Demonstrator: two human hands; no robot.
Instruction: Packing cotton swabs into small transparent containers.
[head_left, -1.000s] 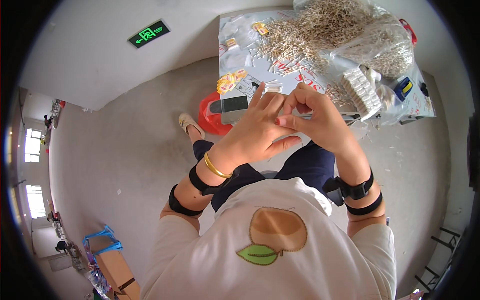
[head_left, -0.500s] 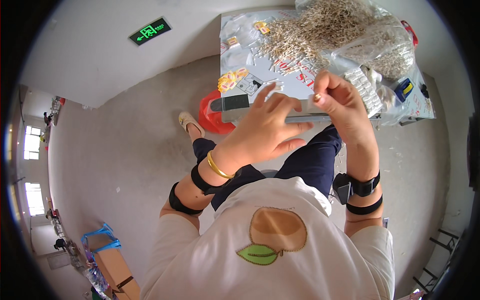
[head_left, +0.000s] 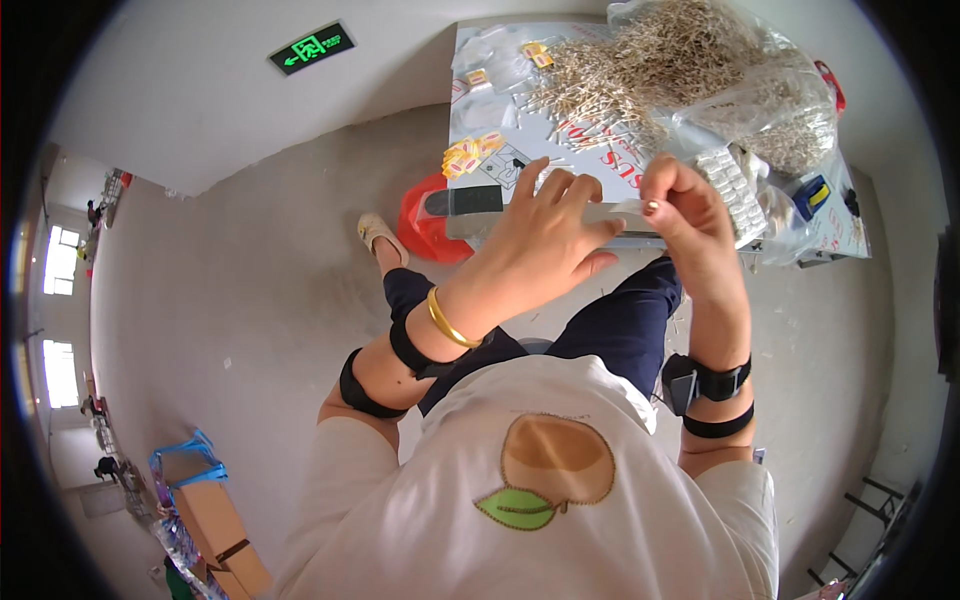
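"Left hand (head_left: 545,238)?"
"Listed as open, fingers spread, seen against the near edge of the counter (head_left: 528,132)."
"Right hand (head_left: 697,222)?"
"Thumb and fingertips drawn together; whether anything is gripped cannot be told."
"Cotton swabs (head_left: 598,88)?"
"Loose, heaped toward the counter's far side; a clear plastic bag (head_left: 792,125) is placed to their right."
"Yellow-and-white labels (head_left: 470,155)?"
"Piled at left."

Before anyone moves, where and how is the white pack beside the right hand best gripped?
Probably across its width at the near end, from the near side: the white pack is longer than wide, that end lies by the table edge, and clear plastic crowds its right.
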